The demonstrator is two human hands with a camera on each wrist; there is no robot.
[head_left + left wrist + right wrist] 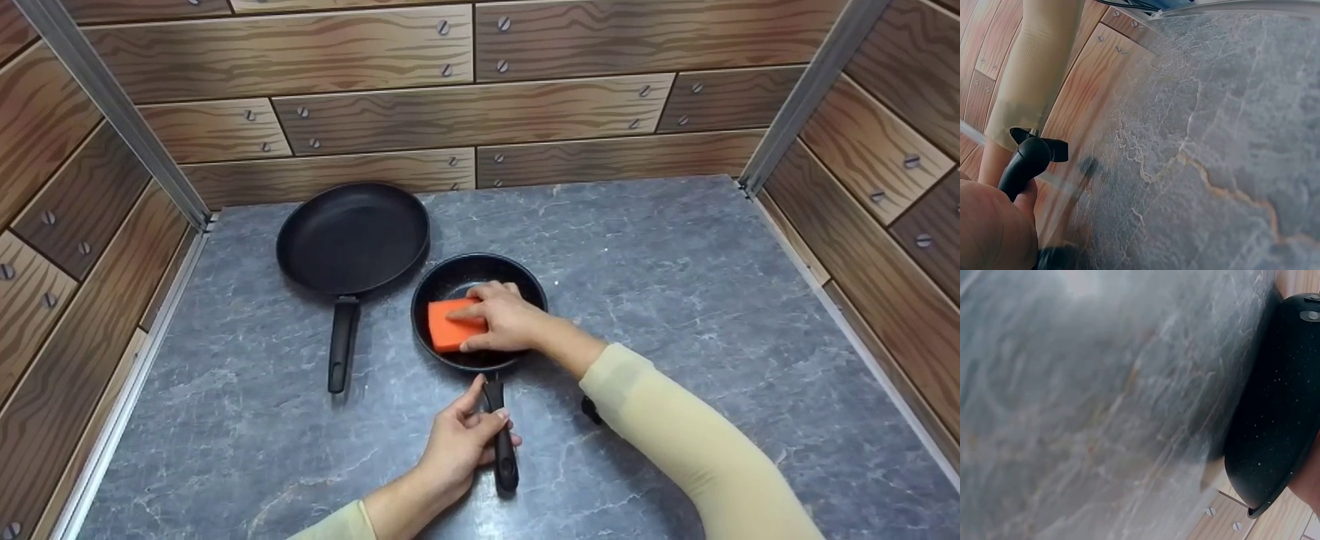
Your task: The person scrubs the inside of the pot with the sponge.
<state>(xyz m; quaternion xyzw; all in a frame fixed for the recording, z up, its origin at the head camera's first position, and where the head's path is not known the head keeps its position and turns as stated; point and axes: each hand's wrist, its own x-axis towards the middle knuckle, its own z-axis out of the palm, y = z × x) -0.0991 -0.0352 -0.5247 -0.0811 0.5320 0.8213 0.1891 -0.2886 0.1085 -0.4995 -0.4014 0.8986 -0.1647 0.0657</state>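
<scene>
Right, both hands are on the small round black frying pan (480, 267), roughly mid-table. Left hand (457, 442) grips its black handle (506, 471): thumb over the top, index finger reaching up toward the bowl, other fingers wrapped underneath. Handle points back at the person.

Right hand (510, 319) is inside the pan, holding a flat rectangular orange sponge (442, 330) against the inner surface, thumb at the near edge, fingers over the top and far side. Sponge sits in the left half of the pan.

Right wrist view: pan exterior is dark with pale specks, rivets near one end of the wall. Can't tell if the base is fully down on the table.

Larger round black frying pan (352, 240) is behind and left of the small one, handle (343, 349) also toward the person, no hand on it. Surface is a grey marble-look tabletop (675, 285); wood-plank-pattern walls (375, 45) on three sides, grey metal strips (105, 90) at the corners. Pale yellow sleeves (697, 442) on both arms.
</scene>
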